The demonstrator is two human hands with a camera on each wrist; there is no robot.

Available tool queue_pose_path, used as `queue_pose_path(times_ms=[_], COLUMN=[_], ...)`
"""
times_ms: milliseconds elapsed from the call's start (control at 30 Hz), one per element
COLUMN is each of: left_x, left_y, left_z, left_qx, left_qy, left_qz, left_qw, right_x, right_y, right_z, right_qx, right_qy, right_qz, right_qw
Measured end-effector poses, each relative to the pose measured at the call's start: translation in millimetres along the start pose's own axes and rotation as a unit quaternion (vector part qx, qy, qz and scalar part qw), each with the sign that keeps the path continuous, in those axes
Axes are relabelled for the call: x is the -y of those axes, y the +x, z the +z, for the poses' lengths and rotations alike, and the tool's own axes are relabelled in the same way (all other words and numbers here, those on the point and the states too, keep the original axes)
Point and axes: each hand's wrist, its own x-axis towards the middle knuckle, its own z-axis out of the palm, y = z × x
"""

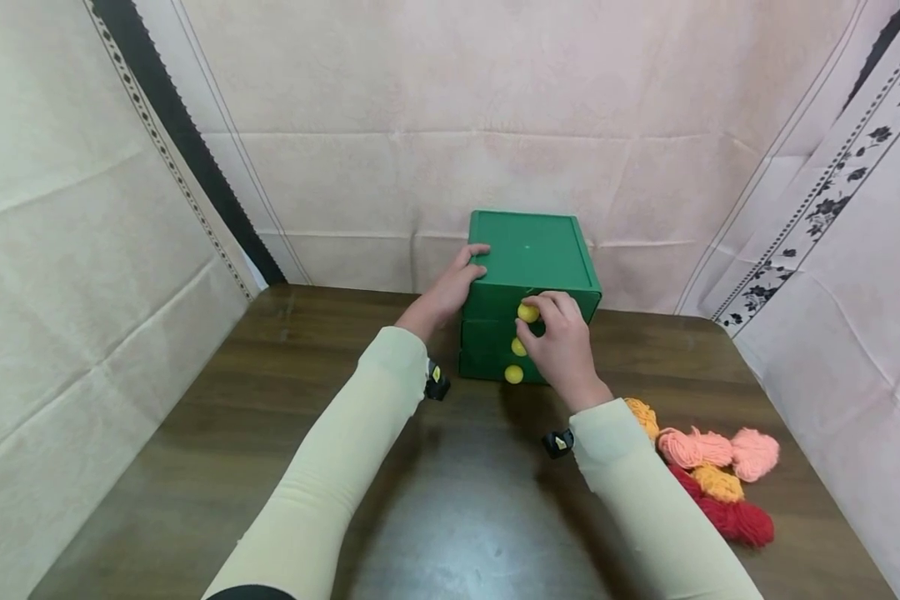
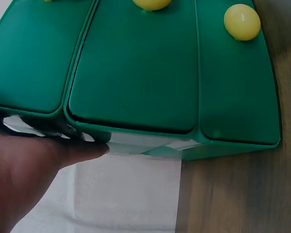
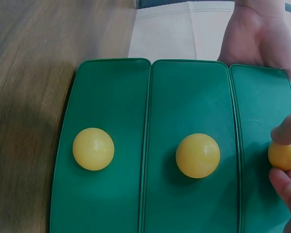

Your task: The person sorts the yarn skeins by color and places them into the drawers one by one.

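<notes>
A green drawer box (image 1: 532, 250) stands at the back of the table, three drawers stacked in it, each with a round yellow knob. My right hand (image 1: 561, 346) pinches the top knob (image 1: 528, 312) between thumb and fingers. Below it are the middle knob (image 1: 519, 347) and the bottom knob (image 1: 513, 374), both untouched. All the drawer fronts look flush in the right wrist view. My left hand (image 1: 450, 292) rests on the box's left side and top edge, fingers fairly straight; in the left wrist view its thumb (image 2: 85, 153) lies along the side wall.
On the brown wooden table (image 1: 307, 417), right of my right forearm, lie skeins of pink yarn (image 1: 693, 448), orange yarn (image 1: 717, 483) and red yarn (image 1: 742, 521). A pale cloth (image 1: 420, 100) hangs behind the box, with more cloth on both sides.
</notes>
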Motion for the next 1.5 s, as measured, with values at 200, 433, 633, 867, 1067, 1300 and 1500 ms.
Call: queue_pose_path(times_ms=[200, 433, 633, 867, 1067, 1300, 1500], left_x=[-2.1, -2.3, -6.2, -5.0, 0.2, 0.1, 2.7], left_y=[-0.9, -1.6, 1.5, 3.9, -1.7, -2.0, -3.0], left_z=[-1.4, -8.4, -14.7, -18.1, -16.7, -17.0, -15.8], left_qx=[0.021, 0.044, 0.063, 0.05, 0.057, 0.042, 0.049], left_qy=[-0.014, 0.036, 0.072, 0.088, 0.075, 0.073, 0.082], left_qz=[-0.018, -0.027, -0.013, 0.019, 0.005, 0.014, 0.003], left_qw=[0.9995, 0.998, 0.9954, 0.9947, 0.9955, 0.9963, 0.9955], right_x=[2.6, 5.9, 5.5, 11.7, 17.5, 22.0, 24.6], right_y=[-3.4, -6.9, -5.6, -9.2, -20.5, -22.0, -28.6], right_z=[-1.0, -2.4, -5.6, -11.3, -15.2, -18.6, -21.6], right_qx=[0.001, -0.004, -0.009, -0.004, 0.002, -0.002, -0.002], right_qy=[-0.006, -0.005, -0.013, -0.01, -0.008, -0.004, -0.002], right_qz=[0.006, -0.002, -0.014, -0.017, -0.015, -0.023, -0.022], right_qw=[1.0, 1.0, 1.0, 1.0, 1.0, 1.0, 1.0])
